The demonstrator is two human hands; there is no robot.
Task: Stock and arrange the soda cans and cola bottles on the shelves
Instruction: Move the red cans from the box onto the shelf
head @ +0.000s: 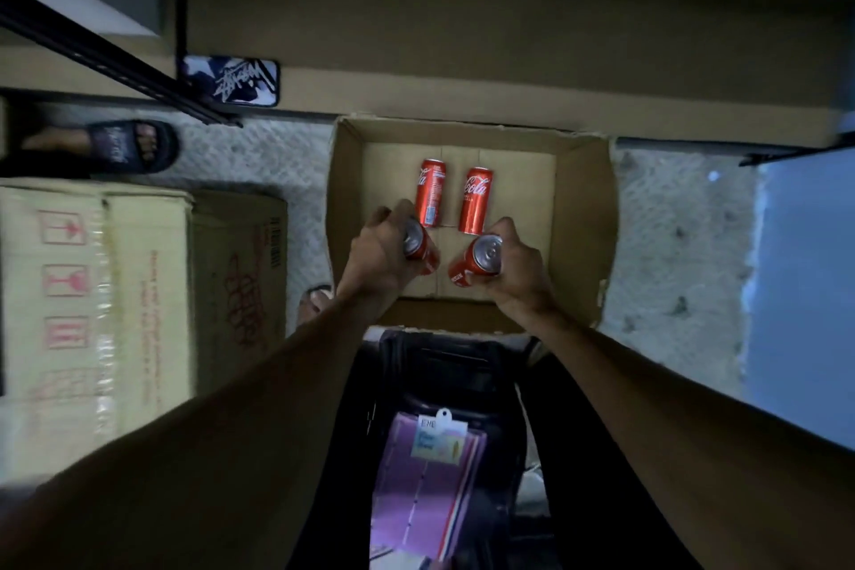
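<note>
Dim light, pale speckled floor (671, 245), brown shelf board (462, 23) beyond.

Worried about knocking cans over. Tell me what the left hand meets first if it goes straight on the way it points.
Probably the left loose can in the box, just beyond the held can. Height is unclear, so the left hand might pass above it.
</note>
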